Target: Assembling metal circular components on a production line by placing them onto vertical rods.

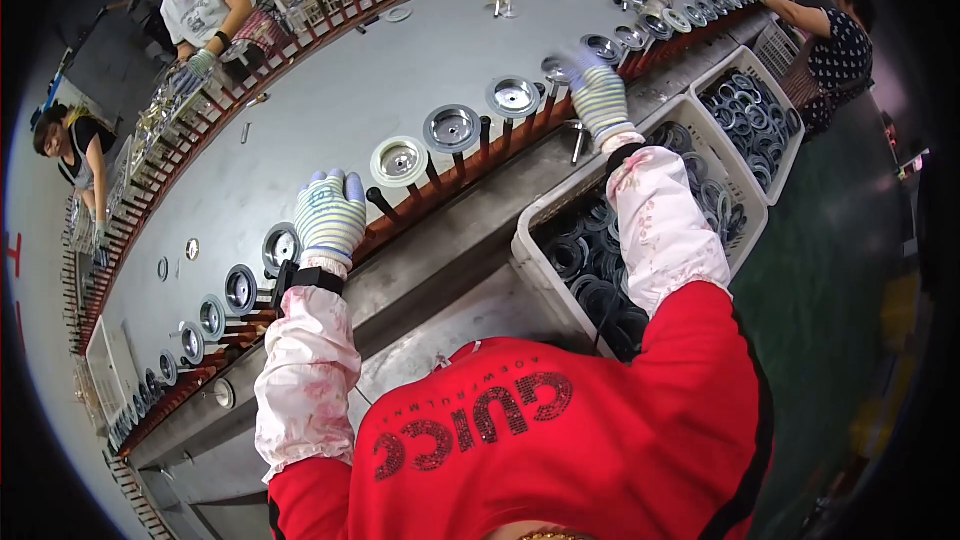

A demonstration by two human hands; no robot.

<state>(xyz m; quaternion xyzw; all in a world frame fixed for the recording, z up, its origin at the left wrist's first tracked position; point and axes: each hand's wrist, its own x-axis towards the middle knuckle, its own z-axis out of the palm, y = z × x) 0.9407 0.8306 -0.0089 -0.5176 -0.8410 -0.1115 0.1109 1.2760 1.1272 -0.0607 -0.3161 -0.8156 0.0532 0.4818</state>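
My left hand (331,217), in a white glove with thin stripes, lies at the table's edge with its fingers stretched out. It is right beside a round metal part with a grey ring (281,248) and holds nothing that I can see. Farther right, my right hand (603,105), gloved alike, reaches over the edge next to another round metal part (555,70). Motion smears its fingers, so their grip is unclear. Between my hands stand a part with a pale ring (398,161) and two with grey rings, a left one (452,128) and a right one (513,96).
Dark red rods with black tips line the table (330,90) edge. Below my right arm, a white crate (540,270) holds dark and grey rings; another crate (790,155) adjoins it. Metal fittings (503,5) lie farther back. Co-workers work at the far left and right.
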